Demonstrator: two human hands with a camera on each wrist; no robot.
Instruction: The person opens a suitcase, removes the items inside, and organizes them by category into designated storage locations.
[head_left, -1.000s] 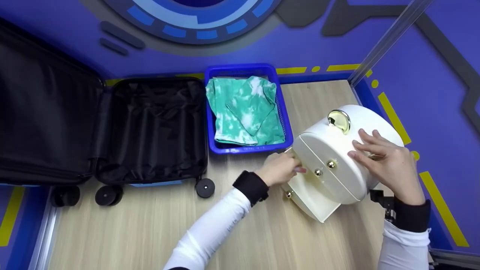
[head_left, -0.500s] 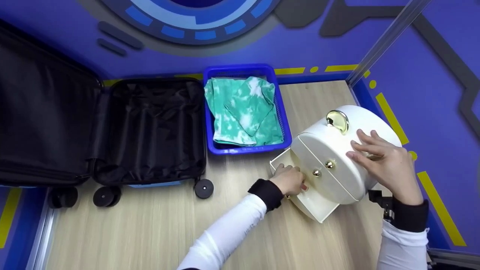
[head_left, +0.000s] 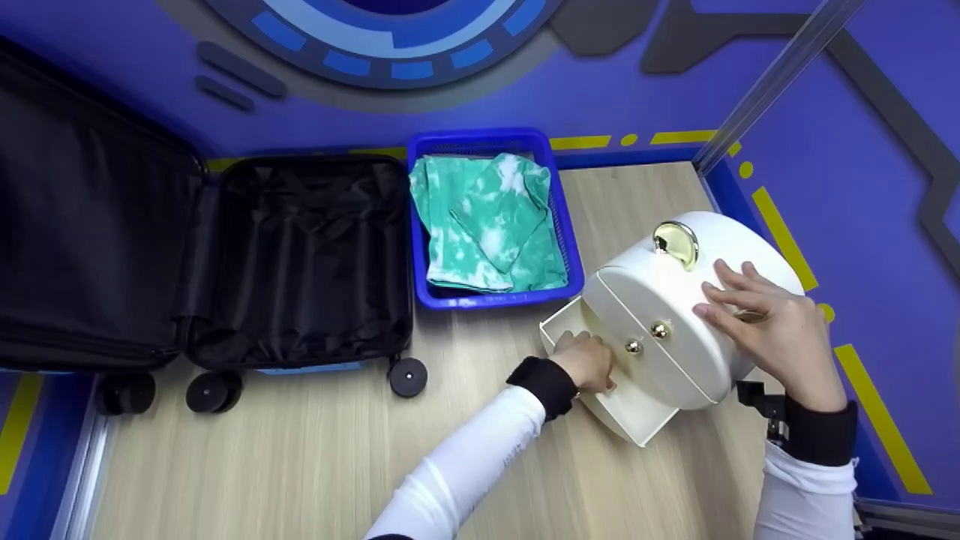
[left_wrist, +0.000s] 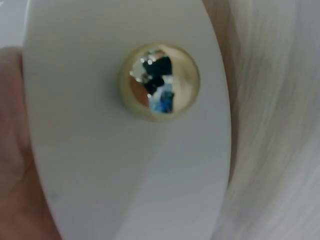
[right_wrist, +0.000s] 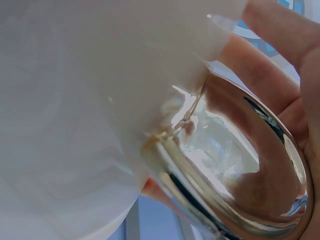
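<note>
A white, rounded storage box (head_left: 739,240) with gold knobs leans tilted at the right. Its lower drawer (head_left: 639,414) is pulled out. My left hand (head_left: 586,361) reaches down into this drawer, its fingertips hidden; I cannot tell whether they hold something. The left wrist view shows the drawer front (left_wrist: 130,165) with its round gold knob (left_wrist: 159,82), and part of the hand behind it. With spread fingers, my right hand (head_left: 784,322) rests on the box's right side. Close up, a shiny gold handle (right_wrist: 235,160) lies under that palm.
A blue basket (head_left: 499,301) holding folded green-and-white tie-dye cloth (head_left: 487,225) stands at the back middle. To its left lies an open black suitcase (head_left: 315,262) with wheels. A second gold handle (head_left: 677,244) sticks up from the box's far side.
My left hand has moved right and forward from the drawer's back corner, down into the middle of the drawer. The right hand and the box have hardly moved.
</note>
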